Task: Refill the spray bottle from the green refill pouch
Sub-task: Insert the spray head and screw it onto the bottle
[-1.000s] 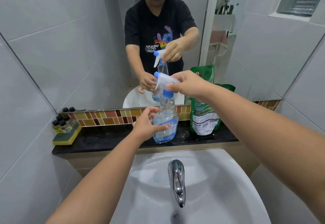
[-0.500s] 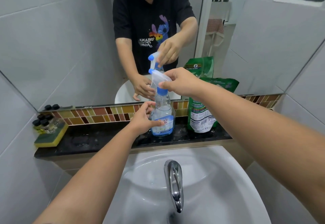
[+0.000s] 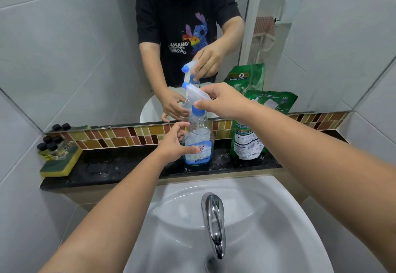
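The left hand (image 3: 174,144) steadies the spray bottle (image 3: 198,142) on the ledge (image 3: 120,165) so the right hand (image 3: 222,100), pinching the sprayer (image 3: 196,93), can unscrew it.

Spray bottle (image 3: 198,142): it stands upright near the middle of the black counter (image 3: 128,163), close to the front edge.
Your left hand (image 3: 173,144): it wraps the bottle's side, thumb on the label.
Your right hand (image 3: 222,101): your fingers pinch the white trigger top (image 3: 196,93), which sits on the blue collar.
Green pouch (image 3: 255,127): it stands just right of the bottle, toward the counter's right end.
Sponge (image 3: 61,163): yellow and green, at the left end, with small black-capped bottles (image 3: 50,144) on it.
Sink (image 3: 278,219): white, below the counter, with a shiny tap (image 3: 214,223).
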